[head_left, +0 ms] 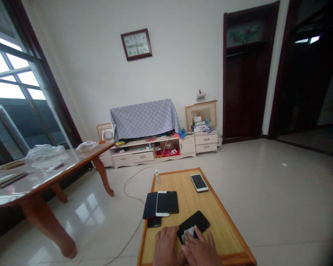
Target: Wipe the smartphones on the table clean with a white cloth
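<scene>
Head camera is the only feed I have; what should I read out first?

— Where is the thing being handled?

— I see a dark phone [199,221] lying flat on the low wooden table [183,179], towards its near end. A pale cloth [189,233] covers its near-left part.

— And the hands?

— Right hand [201,249] is nearer the cloth, fingers resting on it; I can't tell from here whether they pinch or only press. Left hand [167,245] is just beside the phone's left corner, fingers bent; whether it clasps the edge, I can't make out.

— How does the phone point?

— Its long axis slants from near left to far right. Most of it lies on the far side of the right hand, and to the right of the left hand. I judge any slide of the cloth turns on that slant, with the uncovered length at far right.

— Anything close?

— A small black phone [154,222], just beyond the left hand, to its left.
</scene>
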`<state>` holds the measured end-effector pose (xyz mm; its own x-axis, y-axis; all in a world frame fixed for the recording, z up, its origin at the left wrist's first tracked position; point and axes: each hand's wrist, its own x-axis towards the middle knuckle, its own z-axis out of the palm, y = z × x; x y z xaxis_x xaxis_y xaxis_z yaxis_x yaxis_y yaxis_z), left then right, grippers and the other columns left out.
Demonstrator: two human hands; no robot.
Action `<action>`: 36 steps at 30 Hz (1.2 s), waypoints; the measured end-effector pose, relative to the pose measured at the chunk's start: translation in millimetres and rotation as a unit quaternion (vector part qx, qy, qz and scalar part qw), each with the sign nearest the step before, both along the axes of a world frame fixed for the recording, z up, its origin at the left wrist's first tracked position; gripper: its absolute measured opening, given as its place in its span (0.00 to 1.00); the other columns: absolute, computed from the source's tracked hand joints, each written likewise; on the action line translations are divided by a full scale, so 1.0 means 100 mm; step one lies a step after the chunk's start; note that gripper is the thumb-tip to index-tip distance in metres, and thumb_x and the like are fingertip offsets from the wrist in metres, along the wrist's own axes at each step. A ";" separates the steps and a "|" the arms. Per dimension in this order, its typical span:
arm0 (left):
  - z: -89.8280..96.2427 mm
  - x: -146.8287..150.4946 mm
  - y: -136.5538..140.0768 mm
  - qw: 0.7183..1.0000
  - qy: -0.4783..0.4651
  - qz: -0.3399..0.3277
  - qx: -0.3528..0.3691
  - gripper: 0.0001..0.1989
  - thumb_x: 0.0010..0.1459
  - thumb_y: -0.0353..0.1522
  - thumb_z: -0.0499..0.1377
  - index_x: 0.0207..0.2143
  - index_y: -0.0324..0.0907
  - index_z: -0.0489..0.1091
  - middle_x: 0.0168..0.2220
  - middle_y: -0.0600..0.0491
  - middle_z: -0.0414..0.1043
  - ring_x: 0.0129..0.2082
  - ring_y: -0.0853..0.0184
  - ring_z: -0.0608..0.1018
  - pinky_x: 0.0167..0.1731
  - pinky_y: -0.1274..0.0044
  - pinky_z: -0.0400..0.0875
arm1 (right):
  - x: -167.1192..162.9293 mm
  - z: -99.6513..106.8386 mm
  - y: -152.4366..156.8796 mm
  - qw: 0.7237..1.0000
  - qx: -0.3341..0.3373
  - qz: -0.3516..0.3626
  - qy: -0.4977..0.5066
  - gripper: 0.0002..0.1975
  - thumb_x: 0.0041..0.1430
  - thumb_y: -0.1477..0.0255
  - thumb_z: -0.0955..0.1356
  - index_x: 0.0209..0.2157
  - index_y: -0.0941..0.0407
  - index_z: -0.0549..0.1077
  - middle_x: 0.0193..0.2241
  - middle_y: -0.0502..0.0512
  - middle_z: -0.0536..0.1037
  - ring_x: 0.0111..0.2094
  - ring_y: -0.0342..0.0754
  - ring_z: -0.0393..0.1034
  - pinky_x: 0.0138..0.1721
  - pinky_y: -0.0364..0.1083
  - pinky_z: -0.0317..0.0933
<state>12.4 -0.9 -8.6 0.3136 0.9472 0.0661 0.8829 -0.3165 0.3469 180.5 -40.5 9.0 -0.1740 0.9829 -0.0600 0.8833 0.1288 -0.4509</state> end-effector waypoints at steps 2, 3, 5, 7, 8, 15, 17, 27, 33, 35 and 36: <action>0.00 0.00 -0.01 1.000 -0.004 0.002 0.010 0.30 0.50 0.39 0.58 0.57 0.44 0.68 0.55 0.46 0.72 0.56 0.53 0.67 0.58 0.66 0.54 | 0.08 0.00 0.06 0.999 0.018 -0.044 -0.021 0.25 0.70 0.60 0.52 0.57 0.42 0.73 0.62 0.49 0.68 0.68 0.63 0.49 0.64 0.73 0.34; 0.00 0.00 -0.01 1.000 -0.006 0.002 0.013 0.30 0.50 0.40 0.58 0.57 0.44 0.68 0.55 0.46 0.72 0.56 0.53 0.67 0.58 0.65 0.54 | 0.14 0.00 0.10 0.996 0.026 -0.079 -0.037 0.25 0.70 0.60 0.52 0.58 0.43 0.72 0.62 0.49 0.68 0.68 0.63 0.49 0.64 0.74 0.33; 0.00 0.00 -0.02 1.000 -0.009 0.000 0.015 0.31 0.49 0.41 0.59 0.57 0.45 0.68 0.55 0.46 0.71 0.57 0.52 0.67 0.58 0.65 0.53 | 0.24 0.00 0.18 0.987 0.031 -0.144 -0.066 0.26 0.69 0.59 0.53 0.59 0.46 0.71 0.62 0.51 0.68 0.68 0.65 0.48 0.63 0.75 0.32; -0.01 0.00 -0.02 1.000 -0.011 0.001 0.016 0.32 0.49 0.41 0.60 0.57 0.45 0.68 0.55 0.46 0.71 0.56 0.52 0.67 0.58 0.65 0.54 | 0.26 0.00 0.22 0.983 0.030 -0.167 -0.076 0.27 0.69 0.58 0.53 0.60 0.48 0.71 0.63 0.53 0.67 0.68 0.66 0.47 0.63 0.76 0.32; -0.01 -0.01 -0.01 1.000 -0.012 0.000 0.017 0.31 0.49 0.41 0.59 0.57 0.45 0.68 0.55 0.46 0.72 0.56 0.52 0.67 0.58 0.66 0.54 | 0.22 -0.01 0.22 0.985 0.030 -0.155 -0.071 0.27 0.69 0.58 0.53 0.60 0.48 0.70 0.63 0.53 0.67 0.69 0.66 0.47 0.63 0.76 0.32; -0.03 -0.03 -0.01 1.000 -0.018 -0.001 0.012 0.29 0.51 0.35 0.55 0.58 0.44 0.67 0.54 0.47 0.72 0.55 0.56 0.68 0.57 0.67 0.55 | -0.10 -0.02 0.06 1.000 0.008 0.007 0.004 0.26 0.71 0.60 0.50 0.59 0.42 0.70 0.62 0.49 0.68 0.69 0.61 0.48 0.64 0.73 0.33; -0.05 -0.04 -0.01 0.999 -0.027 -0.002 0.021 0.30 0.51 0.38 0.57 0.58 0.44 0.66 0.54 0.46 0.72 0.55 0.55 0.68 0.57 0.67 0.54 | 0.03 -0.02 0.13 0.999 0.019 -0.037 -0.017 0.27 0.71 0.59 0.50 0.58 0.41 0.71 0.62 0.48 0.69 0.69 0.62 0.47 0.64 0.74 0.32; -0.08 -0.03 0.02 1.000 -0.025 -0.001 0.015 0.30 0.50 0.36 0.57 0.58 0.45 0.66 0.54 0.47 0.72 0.55 0.55 0.67 0.57 0.67 0.54 | -0.07 -0.09 0.16 0.999 0.013 -0.029 -0.017 0.26 0.70 0.59 0.52 0.62 0.43 0.66 0.64 0.49 0.65 0.69 0.61 0.48 0.65 0.73 0.31; -0.07 -0.02 0.00 0.999 -0.033 0.000 0.024 0.28 0.52 0.38 0.56 0.57 0.46 0.66 0.53 0.47 0.72 0.54 0.55 0.68 0.56 0.66 0.55 | -0.03 -0.08 0.23 0.998 0.032 -0.053 -0.017 0.25 0.71 0.59 0.51 0.60 0.39 0.69 0.63 0.46 0.67 0.69 0.62 0.47 0.64 0.75 0.29; -0.08 -0.02 -0.01 0.999 -0.032 -0.002 0.027 0.31 0.50 0.40 0.58 0.58 0.45 0.66 0.54 0.47 0.71 0.55 0.54 0.67 0.57 0.66 0.54 | 0.07 -0.08 0.33 0.991 0.036 -0.123 -0.037 0.25 0.71 0.59 0.51 0.59 0.39 0.69 0.63 0.45 0.67 0.69 0.63 0.46 0.63 0.76 0.31; -0.08 -0.02 -0.01 0.999 -0.030 -0.001 0.025 0.33 0.49 0.41 0.59 0.58 0.45 0.66 0.55 0.47 0.71 0.55 0.53 0.67 0.57 0.66 0.54 | 0.10 -0.09 0.37 0.988 0.035 -0.146 -0.042 0.25 0.70 0.59 0.51 0.59 0.40 0.70 0.63 0.46 0.66 0.69 0.63 0.46 0.62 0.76 0.32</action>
